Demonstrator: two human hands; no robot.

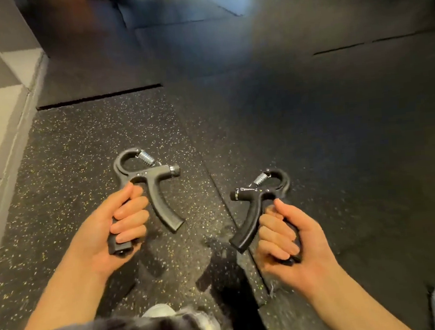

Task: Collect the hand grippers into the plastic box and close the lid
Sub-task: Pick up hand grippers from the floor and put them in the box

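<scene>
I hold two black hand grippers above a speckled rubber floor. My left hand [117,227] is wrapped around one handle of the left hand gripper [149,178]; its other handle sticks out free to the right, and its metal spring sits at the top. My right hand [287,240] grips one handle of the right hand gripper [255,201], whose free handle points down and left. The two hand grippers are apart, not touching. No plastic box is in view.
A grey wall with a pale baseboard [9,144] runs along the left. Dark rubber floor mats [338,129] with seams stretch ahead and to the right. My shoes [171,314] and clothing show at the bottom edge.
</scene>
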